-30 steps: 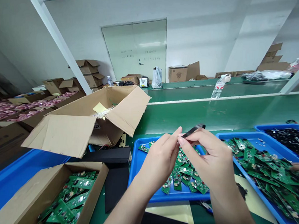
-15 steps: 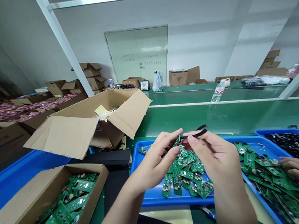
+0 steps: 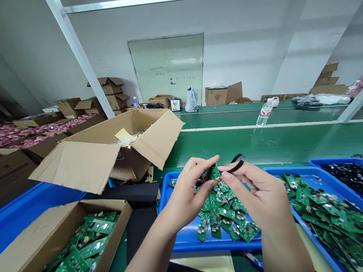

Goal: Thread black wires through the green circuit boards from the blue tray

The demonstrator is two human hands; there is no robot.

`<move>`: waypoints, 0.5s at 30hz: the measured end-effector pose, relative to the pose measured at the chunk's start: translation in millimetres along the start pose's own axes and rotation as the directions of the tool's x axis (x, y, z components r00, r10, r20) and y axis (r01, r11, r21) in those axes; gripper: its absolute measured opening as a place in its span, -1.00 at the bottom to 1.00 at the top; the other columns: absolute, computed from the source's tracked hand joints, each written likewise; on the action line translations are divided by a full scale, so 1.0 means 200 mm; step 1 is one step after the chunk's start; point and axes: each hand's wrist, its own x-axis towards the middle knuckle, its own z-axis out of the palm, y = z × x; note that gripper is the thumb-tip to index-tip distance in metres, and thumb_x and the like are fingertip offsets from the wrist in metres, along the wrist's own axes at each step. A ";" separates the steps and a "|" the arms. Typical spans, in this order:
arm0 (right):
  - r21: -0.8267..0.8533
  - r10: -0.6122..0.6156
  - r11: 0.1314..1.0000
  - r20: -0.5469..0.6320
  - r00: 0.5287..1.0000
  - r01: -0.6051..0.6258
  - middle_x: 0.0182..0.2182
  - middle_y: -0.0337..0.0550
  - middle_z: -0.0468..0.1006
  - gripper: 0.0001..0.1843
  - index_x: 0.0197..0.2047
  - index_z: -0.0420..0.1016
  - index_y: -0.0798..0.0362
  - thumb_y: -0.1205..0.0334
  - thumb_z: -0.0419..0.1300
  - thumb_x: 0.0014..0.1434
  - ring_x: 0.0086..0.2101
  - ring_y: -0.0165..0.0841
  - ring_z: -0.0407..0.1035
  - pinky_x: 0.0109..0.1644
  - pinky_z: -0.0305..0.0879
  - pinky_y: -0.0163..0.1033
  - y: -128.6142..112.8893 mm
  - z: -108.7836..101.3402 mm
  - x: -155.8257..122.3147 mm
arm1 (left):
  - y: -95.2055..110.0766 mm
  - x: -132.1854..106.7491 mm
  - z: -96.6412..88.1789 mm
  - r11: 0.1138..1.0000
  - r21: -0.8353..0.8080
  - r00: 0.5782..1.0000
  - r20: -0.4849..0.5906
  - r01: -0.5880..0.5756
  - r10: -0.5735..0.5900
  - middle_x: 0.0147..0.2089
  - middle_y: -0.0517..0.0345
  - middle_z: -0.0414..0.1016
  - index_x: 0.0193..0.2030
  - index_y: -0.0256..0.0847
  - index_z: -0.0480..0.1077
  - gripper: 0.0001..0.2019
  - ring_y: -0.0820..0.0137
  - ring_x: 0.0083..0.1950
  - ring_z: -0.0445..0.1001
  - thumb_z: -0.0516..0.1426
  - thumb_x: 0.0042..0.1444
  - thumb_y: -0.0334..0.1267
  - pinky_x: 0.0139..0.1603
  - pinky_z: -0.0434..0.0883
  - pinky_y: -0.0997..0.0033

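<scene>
Green circuit board (image 3: 209, 174) now raised in left hand (image 3: 190, 196), pinched between thumb and fingers above blue tray (image 3: 166, 192) of loose boards (image 3: 222, 214). Black loop (image 3: 233, 159) (rubber band or strap, cannot tell) pinched in right hand (image 3: 254, 194), just beside board. Forearms angled inward, wrists bent.

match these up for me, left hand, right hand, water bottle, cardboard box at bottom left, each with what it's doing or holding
Things
1. left hand
2. right hand
3. water bottle
4. cardboard box at bottom left

States
A. standing on the green belt
B. pinching a black loop
C. filled with circuit boards
D. holding a green circuit board

Right pairs: 1-D, 2-B, 3-A, 4-C
</scene>
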 end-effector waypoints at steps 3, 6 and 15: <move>0.048 0.102 0.994 -0.037 0.994 -0.100 -0.42 -0.17 0.59 -0.86 -0.32 0.55 0.03 0.22 0.17 0.17 -0.48 -0.40 0.44 -0.35 0.44 -0.30 -0.01 -0.01 0.00 | -0.01 0.00 0.00 1.000 -0.001 1.000 -0.004 -0.029 0.029 -0.18 0.12 0.32 0.18 -0.02 0.29 -0.56 0.41 -0.18 0.33 0.11 0.17 -0.40 -0.11 0.36 0.36; 0.074 0.146 0.987 -0.073 0.987 -0.140 -0.44 -0.19 0.58 -0.88 -0.33 0.56 0.02 0.22 0.20 0.16 -0.51 -0.42 0.41 -0.37 0.41 -0.31 -0.02 -0.02 -0.01 | -0.01 0.01 0.00 0.999 -0.011 0.999 -0.001 -0.044 0.044 -0.19 0.13 0.31 0.17 -0.01 0.29 -0.55 0.41 -0.19 0.32 0.12 0.15 -0.41 -0.11 0.36 0.36; 0.063 0.037 0.997 0.048 0.998 -0.040 -0.32 -0.19 0.60 -0.89 -0.25 0.55 -0.01 0.30 0.19 0.16 -0.38 -0.39 0.46 -0.30 0.43 -0.32 0.00 -0.03 -0.01 | -0.01 0.01 0.00 0.997 -0.068 0.999 -0.037 -0.043 0.040 -0.23 0.16 0.31 0.16 -0.02 0.32 -0.58 0.45 -0.24 0.32 0.15 0.14 -0.37 -0.15 0.35 0.41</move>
